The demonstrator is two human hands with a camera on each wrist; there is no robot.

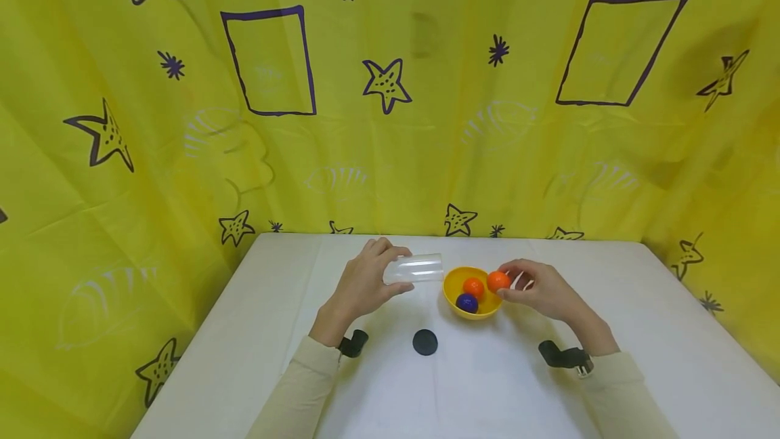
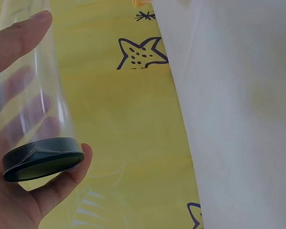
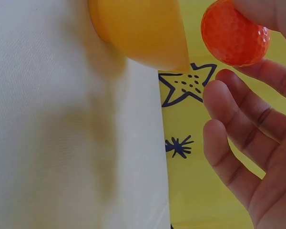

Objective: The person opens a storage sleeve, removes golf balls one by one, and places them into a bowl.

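My left hand [image 1: 365, 278] grips a clear plastic tube [image 1: 420, 268], tipped on its side with one end toward the bowl. In the left wrist view a black cap [image 2: 43, 157] closes the tube's palm end, and nothing shows inside. My right hand [image 1: 542, 287] pinches an orange golf ball [image 3: 231, 33] between thumb and index finger, over the right rim of the yellow bowl [image 1: 472, 316]. The other right fingers are spread and loosely bent. Inside the bowl lie a second orange ball [image 1: 473, 287] and a dark blue ball [image 1: 467, 303].
A round black lid [image 1: 425, 342] lies flat on the white table [image 1: 390, 391], nearer to me than the bowl and between my forearms. Behind the table's far edge hangs a yellow curtain [image 1: 396, 154] with star drawings.
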